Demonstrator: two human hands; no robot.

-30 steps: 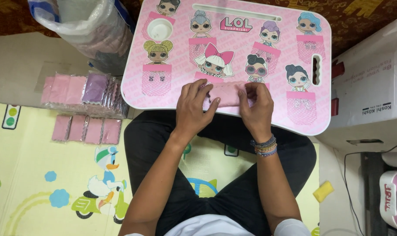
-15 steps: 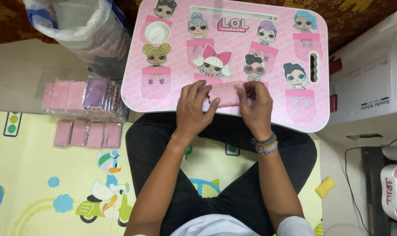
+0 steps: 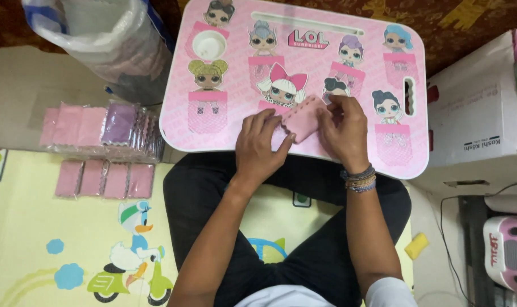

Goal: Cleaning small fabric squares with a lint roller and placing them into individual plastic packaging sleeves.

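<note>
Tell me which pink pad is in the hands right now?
The pink pad over the lap table, pinched between the left hand and right hand. The other pink pads lie on the floor mat, untouched.

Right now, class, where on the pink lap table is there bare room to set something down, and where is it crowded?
The pink lap table is free along its left side, below the round cup recess, and at its upper right, above the handle slot. The near middle is crowded: the left hand and right hand hold a pink pack there.
</note>
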